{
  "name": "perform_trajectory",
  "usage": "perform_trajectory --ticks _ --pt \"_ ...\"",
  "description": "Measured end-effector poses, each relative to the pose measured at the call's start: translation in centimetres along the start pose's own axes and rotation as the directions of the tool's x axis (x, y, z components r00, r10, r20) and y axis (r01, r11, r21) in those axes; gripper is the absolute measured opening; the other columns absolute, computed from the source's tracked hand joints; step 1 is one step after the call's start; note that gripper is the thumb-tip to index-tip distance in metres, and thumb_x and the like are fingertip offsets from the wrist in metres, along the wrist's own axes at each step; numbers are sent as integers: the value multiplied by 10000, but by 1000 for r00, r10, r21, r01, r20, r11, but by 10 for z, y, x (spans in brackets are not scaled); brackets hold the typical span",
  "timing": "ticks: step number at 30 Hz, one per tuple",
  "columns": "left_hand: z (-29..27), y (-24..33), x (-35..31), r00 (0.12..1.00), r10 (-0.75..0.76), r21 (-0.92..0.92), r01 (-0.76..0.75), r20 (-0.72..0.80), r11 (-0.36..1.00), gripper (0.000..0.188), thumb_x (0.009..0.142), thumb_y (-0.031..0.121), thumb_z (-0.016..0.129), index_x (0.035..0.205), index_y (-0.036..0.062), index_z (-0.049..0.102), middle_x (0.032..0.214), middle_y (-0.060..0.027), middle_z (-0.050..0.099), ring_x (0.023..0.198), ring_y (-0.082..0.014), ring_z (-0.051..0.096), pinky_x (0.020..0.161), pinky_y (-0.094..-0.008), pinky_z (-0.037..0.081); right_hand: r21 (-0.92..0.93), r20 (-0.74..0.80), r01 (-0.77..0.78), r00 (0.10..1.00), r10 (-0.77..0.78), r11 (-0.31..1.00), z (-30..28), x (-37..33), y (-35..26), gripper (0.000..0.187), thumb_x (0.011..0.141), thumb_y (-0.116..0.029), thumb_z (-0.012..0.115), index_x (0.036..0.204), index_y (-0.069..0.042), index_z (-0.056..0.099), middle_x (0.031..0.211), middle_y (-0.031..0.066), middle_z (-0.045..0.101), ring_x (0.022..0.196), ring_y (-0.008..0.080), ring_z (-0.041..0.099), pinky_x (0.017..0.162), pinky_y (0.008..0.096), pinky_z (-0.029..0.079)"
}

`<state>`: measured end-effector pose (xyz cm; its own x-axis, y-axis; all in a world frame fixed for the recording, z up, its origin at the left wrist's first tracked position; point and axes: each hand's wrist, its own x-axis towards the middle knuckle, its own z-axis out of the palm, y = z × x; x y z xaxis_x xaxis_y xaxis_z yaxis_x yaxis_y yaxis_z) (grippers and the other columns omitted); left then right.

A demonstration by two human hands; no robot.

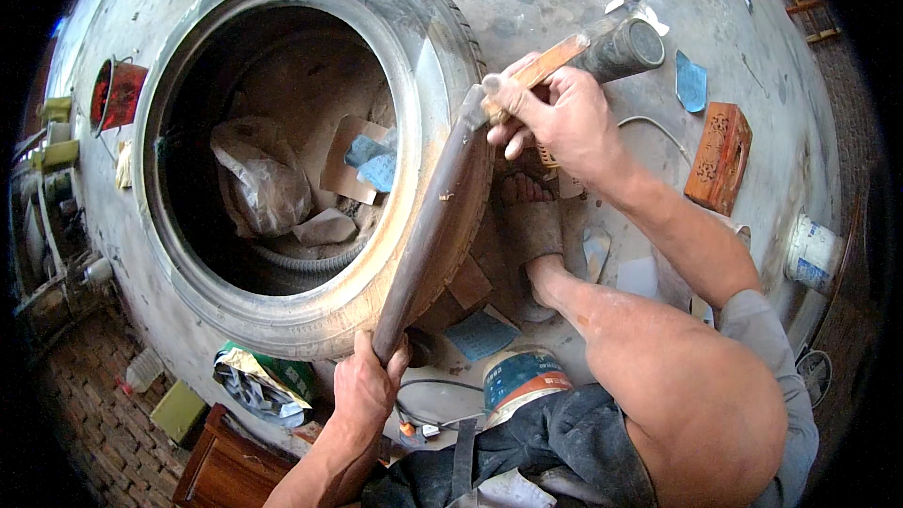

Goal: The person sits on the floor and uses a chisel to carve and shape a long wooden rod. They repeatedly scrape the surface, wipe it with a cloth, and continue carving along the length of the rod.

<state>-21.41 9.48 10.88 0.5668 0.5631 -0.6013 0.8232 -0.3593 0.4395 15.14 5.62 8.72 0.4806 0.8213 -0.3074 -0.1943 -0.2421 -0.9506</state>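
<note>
A long, smooth, dark brown curved bar [428,212], perhaps wood, leans slantwise over the near right side of a large tyre [362,306]. My left hand [365,384] is closed round the bar's lower end. At its upper end, my right hand [574,122] pinches a flat, worn wooden stick [541,71] between thumb and fingers. One end of the stick is at the bar's tip; whether it carries a blade or other working edge there is hidden by my fingers. A dark cylinder [628,47] lies just beyond my right hand.
Inside the tyre lie a clear plastic bag [263,179] and blue sandpaper scraps [376,165]. On the concrete floor are a carved reddish wooden block [720,155], a blue sheet [691,83], a red bucket [120,94] and a white bucket [814,252]. A labelled tub [527,381] stands near my leg.
</note>
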Motion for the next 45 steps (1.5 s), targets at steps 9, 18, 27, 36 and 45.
perform_trajectory --ticks 9,18,27,36,45 --pt "-2 3 1 1000 2 3 -2 -8 1000 402 932 338 690 997 -2 484 669 -313 624 667 -507 648 594 -557 524 34 -79 -7 997 10 999 2 2 -4 251 998 -199 643 976 49 675 850 99 705 688 145 706 543 264 587" --pt "-3 1 0 1000 -14 13 14 20 1000 404 926 341 698 1045 13 494 688 -311 633 689 -510 649 616 -562 526 -2 -30 -5 1000 5 1000 4 1 -1 266 988 -203 658 975 62 680 837 104 709 676 150 706 530 266 586" --pt "-1 1 1 1000 0 10 0 -5 1000 399 924 335 700 987 5 484 684 -315 627 687 -514 646 608 -565 524 -19 19 -47 999 47 999 7 -3 1 286 991 -234 661 956 48 688 843 108 718 682 155 713 542 263 587" --pt "-2 2 1 999 -33 -11 34 7 999 417 908 344 713 994 7 483 705 -325 632 710 -520 646 620 -564 524 -33 -37 -8 999 7 999 3 -2 -2 300 982 -250 677 955 49 696 823 108 721 681 157 718 544 270 590" --pt "-2 1 1 1000 -11 -34 11 9 999 407 910 332 712 1007 11 481 707 -320 633 709 -519 643 617 -564 521 11 -82 -19 996 19 1000 -2 1 2 323 982 -276 679 966 46 701 846 108 724 699 149 718 568 260 593"
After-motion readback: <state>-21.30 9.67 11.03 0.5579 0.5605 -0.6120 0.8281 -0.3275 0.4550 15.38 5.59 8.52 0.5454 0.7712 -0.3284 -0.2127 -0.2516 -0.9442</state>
